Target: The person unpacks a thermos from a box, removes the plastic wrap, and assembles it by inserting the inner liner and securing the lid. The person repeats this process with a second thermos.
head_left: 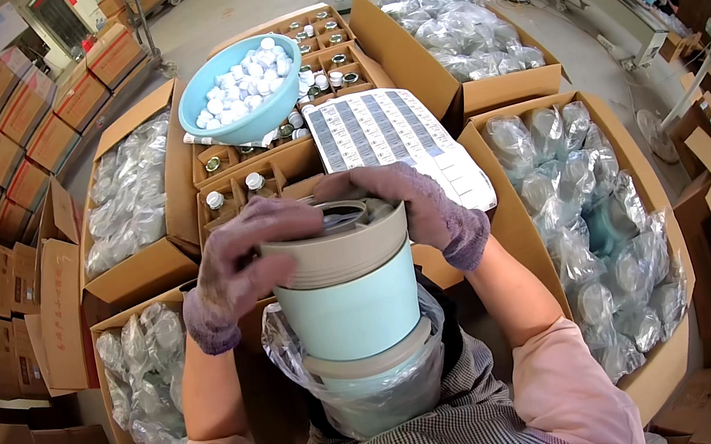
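In front of my chest stands a light-blue, bucket-like container [352, 308] with a wide grey collar. A smaller round grey opening shows at its top, partly hidden by my fingers. My left hand [250, 245], in a purple-grey knit glove, grips the left side of the collar, thumb on the outside and fingers over the top. My gloved right hand [414, 202] curls over the right side, its fingertips reaching inside the rim. Directly below is a second grey-rimmed light-blue container [371, 364], wrapped in a clear plastic bag [378, 403].
Ahead, a light-blue basin [194, 117] of white caps rests on divided cartons of bottles. A printed label sheet [387, 131] lies beside it. Open cartons of plastic-wrapped items [577, 211] flank me on both sides. Stacked boxes [12, 159] line the left.
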Motion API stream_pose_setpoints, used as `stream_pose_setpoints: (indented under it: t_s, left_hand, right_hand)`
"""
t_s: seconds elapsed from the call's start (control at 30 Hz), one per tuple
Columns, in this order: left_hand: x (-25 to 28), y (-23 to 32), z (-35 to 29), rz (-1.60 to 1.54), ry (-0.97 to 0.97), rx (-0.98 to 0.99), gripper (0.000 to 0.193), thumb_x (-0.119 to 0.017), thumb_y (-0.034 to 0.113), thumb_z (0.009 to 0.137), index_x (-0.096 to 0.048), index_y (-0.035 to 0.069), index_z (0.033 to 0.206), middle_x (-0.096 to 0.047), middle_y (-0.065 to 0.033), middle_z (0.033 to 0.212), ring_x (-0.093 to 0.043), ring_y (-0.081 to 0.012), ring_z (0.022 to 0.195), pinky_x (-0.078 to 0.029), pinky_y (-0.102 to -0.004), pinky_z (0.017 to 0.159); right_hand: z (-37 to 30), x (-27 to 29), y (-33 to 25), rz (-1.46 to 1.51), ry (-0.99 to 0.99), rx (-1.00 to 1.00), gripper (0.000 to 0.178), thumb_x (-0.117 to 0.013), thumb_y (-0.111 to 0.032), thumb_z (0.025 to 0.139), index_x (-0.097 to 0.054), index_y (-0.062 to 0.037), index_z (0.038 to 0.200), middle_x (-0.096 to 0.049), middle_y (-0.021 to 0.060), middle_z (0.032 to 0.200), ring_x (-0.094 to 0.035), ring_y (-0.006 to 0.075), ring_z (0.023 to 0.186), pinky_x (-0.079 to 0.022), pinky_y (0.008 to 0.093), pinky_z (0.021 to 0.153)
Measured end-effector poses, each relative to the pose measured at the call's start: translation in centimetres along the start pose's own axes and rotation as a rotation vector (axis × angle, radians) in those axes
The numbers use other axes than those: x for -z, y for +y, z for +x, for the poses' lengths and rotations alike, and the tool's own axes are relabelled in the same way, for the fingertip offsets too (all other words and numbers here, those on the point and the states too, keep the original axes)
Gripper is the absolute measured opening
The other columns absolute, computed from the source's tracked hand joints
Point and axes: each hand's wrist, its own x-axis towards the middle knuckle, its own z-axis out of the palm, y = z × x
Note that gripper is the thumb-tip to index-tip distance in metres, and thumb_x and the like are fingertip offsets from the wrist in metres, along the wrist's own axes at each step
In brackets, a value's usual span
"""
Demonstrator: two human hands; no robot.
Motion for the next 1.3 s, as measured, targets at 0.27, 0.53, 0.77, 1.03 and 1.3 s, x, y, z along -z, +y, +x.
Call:
stream_pose_setpoints:
  t_s: [0.27,0.53,0.77,1.03,1.3]
  left_hand:
    - [-6.6,6.5,1.1,0.625,0.201,0.054,0.039,-0.081,0.026,0.077,-0.072,0.006,0.110,-0.070,-0.0133,0.096,-0.065,-0.0318,0.092,-0.049,-0.0397,0.083]
    - [-0.9,-5.1,-3.8,-0.462,0.318,0.376,0.042,-0.055,0.025,0.100,-0.056,0.004,0.137,-0.059,-0.0148,0.131,-0.057,-0.0228,0.121,-0.045,-0.0351,0.103]
    - [-0.8,-2.1,-1.8,-0.148,0.307,0.227,0.068,-0.044,0.055,0.100,-0.054,-0.002,0.136,-0.054,-0.0199,0.135,-0.048,-0.0322,0.131,-0.036,-0.0445,0.111]
    - [-2.8,-2.0,-1.3,-0.124,0.480,0.106,0.044,-0.041,0.026,0.101,-0.060,-0.005,0.127,-0.053,-0.0216,0.139,-0.053,-0.0324,0.126,-0.042,-0.0358,0.106]
    - [-4.0,-1.7,-2.5,-0.240,0.606,0.145,0.060,-0.038,0.041,0.102,-0.053,-0.008,0.132,-0.054,-0.0207,0.137,-0.051,-0.0301,0.128,-0.038,-0.0390,0.110]
  right_hand:
    - [-0.1,-0.9,3.2,0.256,-0.173,0.249,0.049,-0.037,-0.026,0.101,-0.065,0.0110,0.116,-0.063,0.0242,0.126,-0.060,0.0290,0.118,-0.044,0.0388,0.106]
    - [-3.9,-1.6,-5.7,-0.404,0.003,0.133,0.067,-0.020,-0.044,0.106,-0.055,0.0071,0.132,-0.058,0.0191,0.134,-0.051,0.0279,0.130,-0.034,0.0380,0.114]
    - [-1.9,-3.4,-5.2,-0.413,0.022,0.187,0.052,-0.032,-0.031,0.102,-0.060,0.0034,0.130,-0.056,0.0176,0.139,-0.041,0.0294,0.139,-0.027,0.0381,0.117]
    - [-1.4,-3.5,-5.0,-0.231,0.111,0.328,0.048,-0.055,-0.024,0.096,-0.052,0.0012,0.137,-0.056,0.0210,0.135,-0.049,0.0327,0.133,-0.038,0.0392,0.112]
    - [-1.5,-3.6,-6.7,-0.399,0.111,0.291,0.058,-0.042,-0.043,0.099,-0.057,0.0025,0.133,-0.058,0.0209,0.135,-0.054,0.0292,0.128,-0.041,0.0380,0.108]
